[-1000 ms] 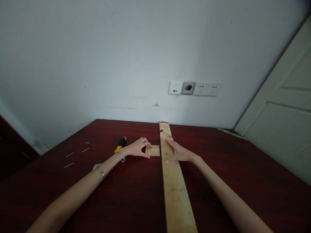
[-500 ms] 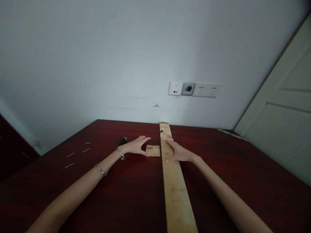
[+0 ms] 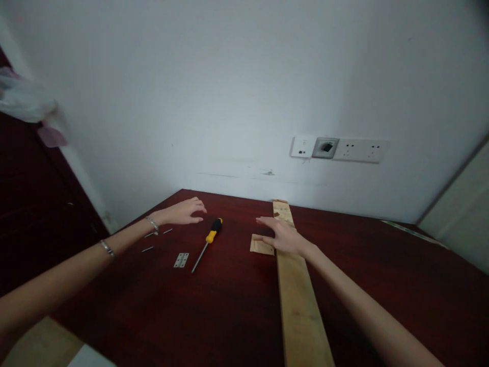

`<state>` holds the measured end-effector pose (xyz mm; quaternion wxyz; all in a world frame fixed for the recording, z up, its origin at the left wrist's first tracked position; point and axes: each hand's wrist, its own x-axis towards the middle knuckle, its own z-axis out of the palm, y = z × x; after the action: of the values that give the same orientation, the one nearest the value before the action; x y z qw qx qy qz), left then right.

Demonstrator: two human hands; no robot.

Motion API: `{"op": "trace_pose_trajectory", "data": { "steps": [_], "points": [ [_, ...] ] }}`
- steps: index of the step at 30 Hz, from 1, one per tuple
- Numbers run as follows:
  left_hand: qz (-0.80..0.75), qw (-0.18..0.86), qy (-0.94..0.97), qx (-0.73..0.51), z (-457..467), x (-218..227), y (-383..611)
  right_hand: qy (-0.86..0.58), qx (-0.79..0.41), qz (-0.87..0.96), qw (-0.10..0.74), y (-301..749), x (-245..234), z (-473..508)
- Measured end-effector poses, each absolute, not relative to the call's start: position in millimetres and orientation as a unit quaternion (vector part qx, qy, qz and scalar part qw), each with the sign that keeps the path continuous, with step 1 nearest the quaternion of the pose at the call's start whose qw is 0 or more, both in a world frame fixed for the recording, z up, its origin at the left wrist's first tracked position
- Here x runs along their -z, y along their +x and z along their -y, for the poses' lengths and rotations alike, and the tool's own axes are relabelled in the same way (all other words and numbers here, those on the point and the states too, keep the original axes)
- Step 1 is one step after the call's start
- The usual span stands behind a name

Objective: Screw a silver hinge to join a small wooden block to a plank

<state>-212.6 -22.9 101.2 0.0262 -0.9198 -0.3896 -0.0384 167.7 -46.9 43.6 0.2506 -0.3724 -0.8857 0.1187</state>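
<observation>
A long pale wooden plank (image 3: 301,300) lies on the dark red table (image 3: 229,311), running from the wall toward me. A small square wood block (image 3: 260,245) lies against its left side. My right hand (image 3: 280,235) rests open across the plank and the block's right edge, fingers stretched out to the left. My left hand (image 3: 183,211) hovers open above the table's far left part, holding nothing, left of a yellow-and-black screwdriver (image 3: 207,242). A small metal hinge (image 3: 181,260) lies near the screwdriver's tip.
Several loose screws (image 3: 148,248) lie near the table's left edge under my left forearm. Wall sockets (image 3: 340,149) sit on the white wall behind. A dark cabinet (image 3: 34,204) stands to the left, and a pale door (image 3: 458,224) to the right.
My left hand has let go of the small block and swung left past the screwdriver. My view has turned left, bringing the hinge and the dark cabinet into sight. The right hand stays on the plank.
</observation>
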Motion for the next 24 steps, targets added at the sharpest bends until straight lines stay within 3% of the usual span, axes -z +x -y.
{"op": "trace_pose_trajectory", "data": {
  "steps": [7,14,24],
  "points": [
    [0.497,-0.004,-0.868,0.005,68,-102,-295,-0.254,-0.113,0.937,0.213,68,-60,40],
    [0.502,-0.059,-0.863,-0.018,123,-80,-297,-0.187,-0.106,0.96,0.176,-19,-45,57],
    [0.489,-0.046,-0.871,-0.004,149,-75,-308,-0.218,-0.109,0.96,0.137,-57,-7,84]
  ]
}}
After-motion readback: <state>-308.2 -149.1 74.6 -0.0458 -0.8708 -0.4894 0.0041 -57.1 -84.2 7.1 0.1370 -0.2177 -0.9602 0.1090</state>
